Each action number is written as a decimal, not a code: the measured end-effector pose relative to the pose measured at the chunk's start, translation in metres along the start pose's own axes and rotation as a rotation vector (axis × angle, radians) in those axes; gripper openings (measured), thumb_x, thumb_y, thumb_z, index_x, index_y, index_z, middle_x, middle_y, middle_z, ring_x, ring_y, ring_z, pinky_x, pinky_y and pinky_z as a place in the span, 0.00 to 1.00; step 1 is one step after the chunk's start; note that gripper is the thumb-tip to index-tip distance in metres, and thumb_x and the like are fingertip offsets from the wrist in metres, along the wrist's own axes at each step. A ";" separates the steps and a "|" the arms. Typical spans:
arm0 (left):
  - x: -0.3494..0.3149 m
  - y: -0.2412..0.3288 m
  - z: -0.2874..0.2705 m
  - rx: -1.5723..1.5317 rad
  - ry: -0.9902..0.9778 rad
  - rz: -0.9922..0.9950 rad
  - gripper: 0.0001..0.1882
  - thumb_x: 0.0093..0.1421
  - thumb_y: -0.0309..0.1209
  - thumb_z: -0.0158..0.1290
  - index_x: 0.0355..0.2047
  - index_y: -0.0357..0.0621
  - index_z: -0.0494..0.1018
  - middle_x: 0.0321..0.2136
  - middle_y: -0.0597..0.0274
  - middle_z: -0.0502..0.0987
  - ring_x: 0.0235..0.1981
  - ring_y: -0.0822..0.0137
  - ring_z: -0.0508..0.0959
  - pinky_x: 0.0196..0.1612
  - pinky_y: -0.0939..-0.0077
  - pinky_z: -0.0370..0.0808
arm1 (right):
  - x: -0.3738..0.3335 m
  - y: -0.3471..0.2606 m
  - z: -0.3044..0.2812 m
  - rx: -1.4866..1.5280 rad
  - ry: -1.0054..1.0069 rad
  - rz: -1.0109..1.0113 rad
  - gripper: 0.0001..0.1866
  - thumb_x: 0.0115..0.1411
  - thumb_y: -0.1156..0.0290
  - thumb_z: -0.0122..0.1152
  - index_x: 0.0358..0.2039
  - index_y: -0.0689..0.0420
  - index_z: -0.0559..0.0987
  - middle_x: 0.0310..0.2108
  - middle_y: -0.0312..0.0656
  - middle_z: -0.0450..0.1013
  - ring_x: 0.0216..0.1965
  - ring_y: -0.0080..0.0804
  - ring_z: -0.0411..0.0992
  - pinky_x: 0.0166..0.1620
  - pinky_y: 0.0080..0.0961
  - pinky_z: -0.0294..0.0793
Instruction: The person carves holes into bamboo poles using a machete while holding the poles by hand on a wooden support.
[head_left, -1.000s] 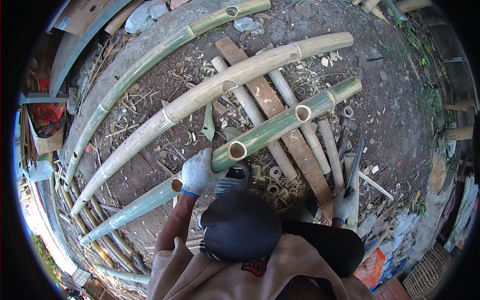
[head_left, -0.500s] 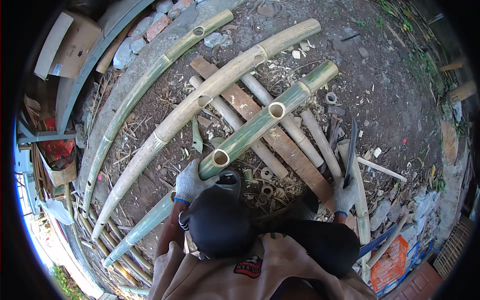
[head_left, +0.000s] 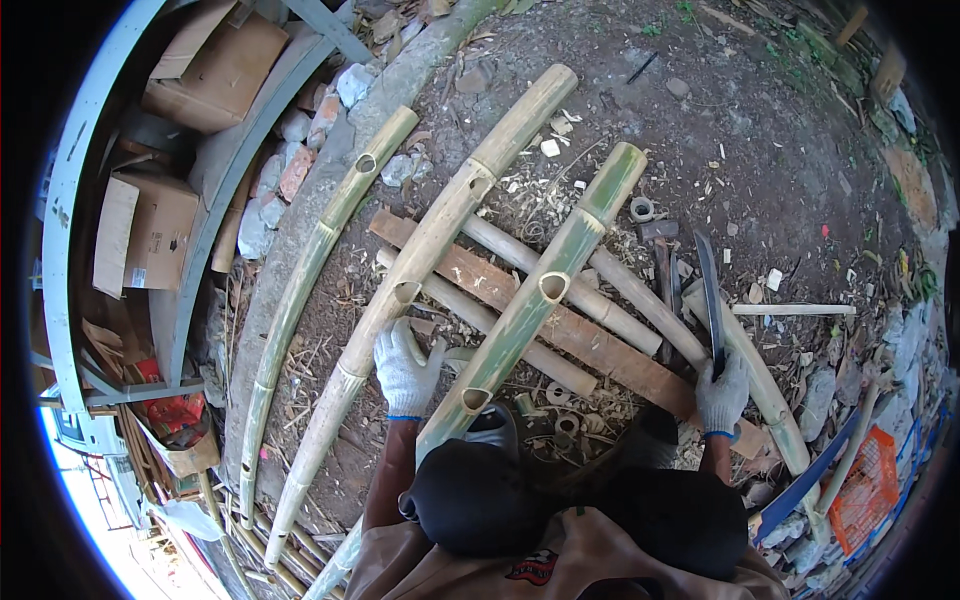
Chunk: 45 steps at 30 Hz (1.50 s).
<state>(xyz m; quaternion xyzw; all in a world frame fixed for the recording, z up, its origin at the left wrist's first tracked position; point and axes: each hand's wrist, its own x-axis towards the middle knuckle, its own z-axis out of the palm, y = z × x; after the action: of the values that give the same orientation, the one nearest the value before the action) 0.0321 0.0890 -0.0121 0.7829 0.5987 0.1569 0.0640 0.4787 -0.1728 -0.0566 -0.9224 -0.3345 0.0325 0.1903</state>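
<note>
My left hand (head_left: 406, 372), in a white knit glove with a blue cuff, is raised with its thumb spread from its fingers and nothing in it. It hovers between a pale bamboo pole (head_left: 432, 238) on its left and a green bamboo pole (head_left: 517, 332) on its right. Round holes are cut along the green pole, which runs down past my knee. My right hand (head_left: 722, 396), also gloved, is closed round the handle of a machete (head_left: 708, 290), whose dark curved blade points away from me. A short bamboo length (head_left: 742, 370) lies beside that hand.
A brown plank (head_left: 570, 325) and thinner bamboo pieces lie crosswise beneath the poles. Another holed pole (head_left: 292, 300) is farther left. A hammer (head_left: 660, 240) and a bamboo ring (head_left: 642, 209) sit near the machete. At right is a saw blade (head_left: 805, 490); cardboard boxes (head_left: 160, 230) stand left.
My left hand has let go of the green bamboo pole and lifted off, opening its fingers. My right hand still grips the machete. The view has shifted, showing more of the boxes at left.
</note>
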 end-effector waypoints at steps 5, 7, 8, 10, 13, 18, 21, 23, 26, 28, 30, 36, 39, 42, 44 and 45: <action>0.045 -0.037 0.008 0.108 0.139 0.092 0.48 0.51 0.45 0.74 0.67 0.39 0.66 0.61 0.42 0.73 0.65 0.40 0.70 0.70 0.43 0.65 | 0.001 -0.009 -0.001 -0.039 0.028 0.006 0.17 0.61 0.65 0.66 0.47 0.60 0.77 0.43 0.59 0.76 0.48 0.64 0.76 0.52 0.57 0.76; 0.066 -0.046 0.011 0.143 0.170 0.088 0.49 0.51 0.46 0.75 0.69 0.41 0.65 0.60 0.42 0.74 0.63 0.38 0.73 0.67 0.44 0.69 | 0.000 -0.012 0.000 -0.063 0.012 -0.004 0.19 0.64 0.65 0.64 0.53 0.60 0.78 0.45 0.59 0.78 0.48 0.63 0.77 0.52 0.54 0.77; 0.079 -0.043 0.008 0.102 0.000 -0.019 0.50 0.52 0.47 0.74 0.70 0.42 0.65 0.60 0.41 0.75 0.62 0.39 0.75 0.65 0.46 0.72 | 0.000 -0.009 0.000 -0.071 0.018 -0.006 0.19 0.64 0.65 0.64 0.53 0.60 0.78 0.45 0.59 0.78 0.48 0.63 0.77 0.52 0.54 0.77; 0.094 -0.056 0.003 0.049 -0.158 -0.121 0.46 0.52 0.52 0.73 0.65 0.41 0.70 0.52 0.40 0.81 0.52 0.38 0.83 0.54 0.48 0.80 | -0.001 -0.006 0.006 -0.076 0.016 0.006 0.20 0.60 0.64 0.65 0.51 0.60 0.77 0.43 0.59 0.77 0.47 0.64 0.77 0.51 0.57 0.76; 0.118 -0.059 -0.012 -0.027 -0.416 -0.153 0.42 0.51 0.55 0.72 0.59 0.41 0.74 0.47 0.41 0.85 0.50 0.41 0.85 0.52 0.48 0.81 | -0.003 0.001 0.008 -0.084 0.072 -0.022 0.20 0.60 0.65 0.65 0.50 0.60 0.77 0.43 0.60 0.77 0.48 0.64 0.76 0.51 0.57 0.76; 0.124 -0.064 -0.014 -0.089 -0.409 -0.150 0.38 0.52 0.56 0.71 0.55 0.43 0.76 0.44 0.41 0.86 0.48 0.40 0.86 0.51 0.49 0.81 | -0.005 -0.002 0.008 -0.110 0.101 -0.028 0.19 0.59 0.65 0.66 0.48 0.60 0.77 0.43 0.59 0.76 0.47 0.64 0.76 0.51 0.57 0.76; 0.121 -0.071 -0.016 -0.126 -0.425 -0.161 0.39 0.52 0.56 0.71 0.56 0.44 0.76 0.44 0.41 0.86 0.48 0.40 0.86 0.51 0.49 0.81 | -0.005 -0.003 0.010 -0.128 0.102 -0.035 0.18 0.58 0.66 0.65 0.47 0.60 0.77 0.42 0.58 0.76 0.46 0.64 0.75 0.51 0.56 0.75; 0.115 -0.077 -0.020 -0.214 -0.463 -0.161 0.39 0.53 0.56 0.71 0.57 0.44 0.76 0.44 0.42 0.86 0.48 0.40 0.86 0.51 0.49 0.81 | -0.004 -0.009 0.011 -0.135 0.095 -0.033 0.18 0.58 0.66 0.65 0.47 0.60 0.77 0.41 0.58 0.76 0.46 0.64 0.75 0.50 0.56 0.75; 0.099 -0.061 -0.025 -0.147 -0.409 -0.124 0.40 0.53 0.57 0.70 0.58 0.45 0.75 0.46 0.43 0.86 0.47 0.40 0.86 0.51 0.49 0.82 | -0.002 -0.007 0.007 -0.116 0.065 -0.035 0.17 0.59 0.66 0.64 0.46 0.60 0.77 0.40 0.57 0.75 0.45 0.63 0.76 0.50 0.56 0.75; 0.090 -0.049 -0.033 -0.055 -0.363 -0.110 0.38 0.52 0.58 0.71 0.54 0.45 0.75 0.45 0.42 0.84 0.45 0.40 0.86 0.49 0.48 0.82 | -0.003 -0.005 0.007 -0.118 0.081 -0.046 0.16 0.61 0.66 0.64 0.45 0.62 0.77 0.40 0.59 0.75 0.44 0.64 0.75 0.49 0.56 0.75; 0.080 -0.046 -0.040 -0.043 -0.383 -0.124 0.38 0.52 0.57 0.72 0.52 0.44 0.75 0.44 0.42 0.84 0.45 0.40 0.86 0.48 0.47 0.82 | -0.004 -0.007 0.006 -0.117 0.081 -0.058 0.16 0.63 0.65 0.65 0.46 0.63 0.78 0.39 0.60 0.75 0.43 0.65 0.75 0.48 0.57 0.74; 0.045 -0.033 -0.027 0.002 -0.306 -0.109 0.37 0.50 0.56 0.73 0.50 0.43 0.75 0.43 0.45 0.82 0.44 0.41 0.85 0.47 0.46 0.82 | -0.005 0.000 0.002 -0.081 0.003 -0.008 0.19 0.59 0.66 0.66 0.49 0.62 0.78 0.41 0.58 0.77 0.46 0.63 0.76 0.52 0.54 0.76; 0.027 -0.014 -0.019 0.037 -0.211 -0.102 0.34 0.51 0.52 0.73 0.51 0.45 0.76 0.43 0.48 0.81 0.44 0.43 0.84 0.46 0.46 0.82 | 0.006 0.002 -0.009 -0.056 -0.139 0.091 0.23 0.61 0.63 0.68 0.53 0.62 0.78 0.46 0.58 0.77 0.50 0.64 0.76 0.53 0.54 0.76; 0.017 -0.001 -0.009 -0.001 -0.221 -0.089 0.34 0.51 0.49 0.74 0.51 0.46 0.76 0.44 0.48 0.80 0.46 0.43 0.83 0.46 0.46 0.82 | 0.021 0.009 -0.008 0.122 0.007 -0.022 0.25 0.64 0.66 0.68 0.58 0.63 0.75 0.49 0.59 0.76 0.52 0.62 0.78 0.54 0.51 0.77; 0.015 -0.001 -0.004 -0.008 -0.256 -0.105 0.35 0.50 0.48 0.75 0.53 0.45 0.75 0.46 0.46 0.80 0.46 0.42 0.83 0.47 0.45 0.81 | 0.036 -0.031 -0.025 0.092 0.004 -0.038 0.28 0.64 0.63 0.69 0.61 0.61 0.74 0.54 0.59 0.75 0.56 0.63 0.75 0.57 0.52 0.75; 0.012 -0.004 0.000 -0.005 -0.255 -0.124 0.35 0.50 0.48 0.75 0.53 0.45 0.75 0.46 0.46 0.80 0.46 0.42 0.83 0.47 0.45 0.81 | 0.046 -0.067 -0.034 0.059 0.001 -0.048 0.31 0.63 0.60 0.70 0.64 0.58 0.73 0.58 0.60 0.73 0.60 0.63 0.72 0.60 0.53 0.73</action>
<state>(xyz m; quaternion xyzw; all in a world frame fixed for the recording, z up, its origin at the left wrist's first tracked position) 0.0315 0.1019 -0.0112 0.7578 0.6325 0.0533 0.1510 0.4798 -0.1081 0.0033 -0.9081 -0.3555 0.0374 0.2181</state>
